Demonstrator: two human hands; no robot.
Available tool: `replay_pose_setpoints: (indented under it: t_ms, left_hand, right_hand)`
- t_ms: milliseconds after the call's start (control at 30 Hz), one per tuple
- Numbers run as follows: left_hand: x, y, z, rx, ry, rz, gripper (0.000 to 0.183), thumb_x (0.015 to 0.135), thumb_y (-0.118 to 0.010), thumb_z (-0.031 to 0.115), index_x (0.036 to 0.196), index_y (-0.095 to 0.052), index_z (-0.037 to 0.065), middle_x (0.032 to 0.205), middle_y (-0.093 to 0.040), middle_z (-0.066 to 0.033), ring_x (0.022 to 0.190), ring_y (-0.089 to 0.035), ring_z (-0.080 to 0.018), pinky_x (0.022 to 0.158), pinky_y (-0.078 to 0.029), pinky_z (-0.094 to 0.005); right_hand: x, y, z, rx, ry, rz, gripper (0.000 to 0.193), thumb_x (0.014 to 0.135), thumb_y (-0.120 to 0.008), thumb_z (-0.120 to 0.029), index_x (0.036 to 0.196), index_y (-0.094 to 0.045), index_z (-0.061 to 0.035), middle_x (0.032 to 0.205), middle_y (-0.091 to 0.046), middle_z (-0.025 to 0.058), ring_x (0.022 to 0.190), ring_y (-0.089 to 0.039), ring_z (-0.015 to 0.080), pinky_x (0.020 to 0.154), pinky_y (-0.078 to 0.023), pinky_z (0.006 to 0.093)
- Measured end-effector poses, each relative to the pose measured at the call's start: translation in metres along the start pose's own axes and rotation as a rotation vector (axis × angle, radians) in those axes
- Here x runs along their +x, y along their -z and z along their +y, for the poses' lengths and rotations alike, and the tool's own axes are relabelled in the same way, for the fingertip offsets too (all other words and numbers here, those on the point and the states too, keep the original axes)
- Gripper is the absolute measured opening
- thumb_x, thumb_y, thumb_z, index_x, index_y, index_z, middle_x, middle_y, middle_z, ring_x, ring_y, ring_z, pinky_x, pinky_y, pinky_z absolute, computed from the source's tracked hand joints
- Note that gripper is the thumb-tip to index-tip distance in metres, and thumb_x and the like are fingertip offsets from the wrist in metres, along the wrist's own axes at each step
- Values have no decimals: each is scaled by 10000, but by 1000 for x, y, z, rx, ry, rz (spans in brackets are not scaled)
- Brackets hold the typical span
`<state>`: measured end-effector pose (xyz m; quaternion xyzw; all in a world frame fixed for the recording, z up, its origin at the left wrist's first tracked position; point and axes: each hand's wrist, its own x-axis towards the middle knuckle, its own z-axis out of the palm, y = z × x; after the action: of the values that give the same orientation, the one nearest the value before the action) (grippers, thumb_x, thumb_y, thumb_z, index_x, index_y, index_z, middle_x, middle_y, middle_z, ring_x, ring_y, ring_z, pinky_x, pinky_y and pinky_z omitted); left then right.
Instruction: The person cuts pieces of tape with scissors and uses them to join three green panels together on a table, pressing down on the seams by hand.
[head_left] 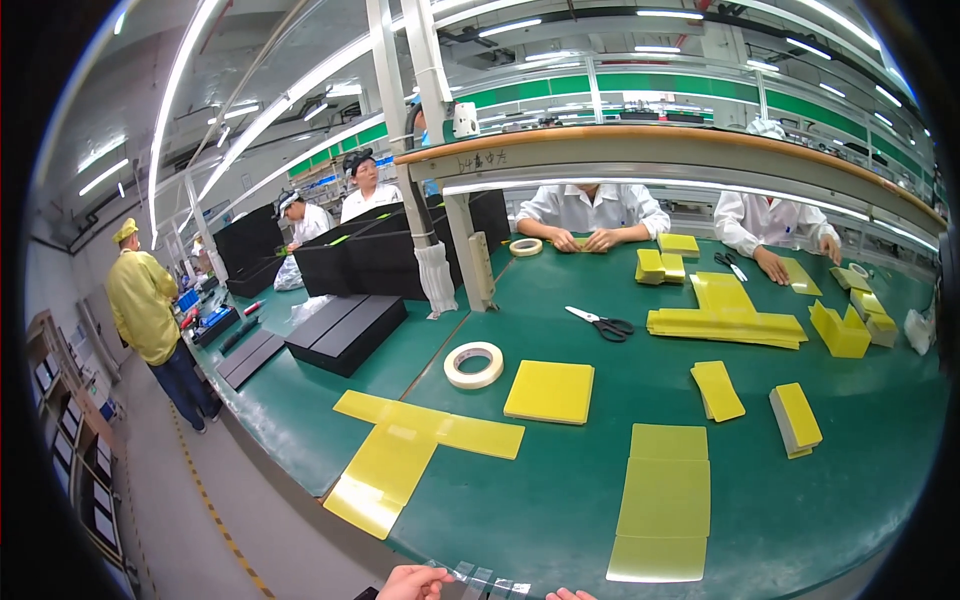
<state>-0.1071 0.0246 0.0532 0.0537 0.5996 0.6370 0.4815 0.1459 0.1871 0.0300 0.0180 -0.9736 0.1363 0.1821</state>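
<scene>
Along the near edge of the green table lie short strips of clear tape (484, 579). The thumb and fingers of my left hand (412, 583) are pinched together at the left end of the tape. Of my right hand (571, 595) only fingertips show at the bottom rim, close to the tape's right end; the rest is cut off. Ahead of my left hand lies a T-shaped layout of yellow sheets (410, 437). A column of yellow-green sheets (662, 500), edge to edge, lies ahead and right of my right hand.
A square yellow stack (549, 391), a masking tape roll (473, 366) and black-handled scissors (602, 324) lie mid-table. Smaller yellow stacks (795, 420) and a larger yellow pile (725, 317) are rightward. Black boxes (347, 333) stand left, near a post (432, 270). Co-workers' hands (600, 240) work opposite.
</scene>
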Motion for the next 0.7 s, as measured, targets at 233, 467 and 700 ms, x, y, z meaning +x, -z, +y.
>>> replay_pose_setpoints:
  t_ms: [233,467,700]
  left_hand:
    - [2,0,8,-78,32,-3,144,939,-562,126,823,-609,54,616,-474,58,466,-384,-29,398,-297,-180]
    - [-1,-5,19,-111,74,41,141,942,-555,128,834,-599,47,616,-440,75,468,-359,-18,396,-279,-176]
    - [7,-13,37,-137,221,138,132,934,-541,79,913,-564,-49,601,-408,68,470,-367,-16,412,-297,-178]
  right_hand:
    - [-2,-4,2,-18,23,-16,519,868,-578,-183,1303,-473,79,1351,-494,219,1316,-436,333,1116,-329,431]
    - [-4,-3,2,-32,42,-33,578,832,-603,-190,1319,-456,84,1372,-470,224,1330,-415,339,1125,-316,436]
    - [-1,-3,5,-8,26,-40,598,811,-603,-174,1324,-448,90,1381,-458,231,1329,-411,345,1131,-306,439]
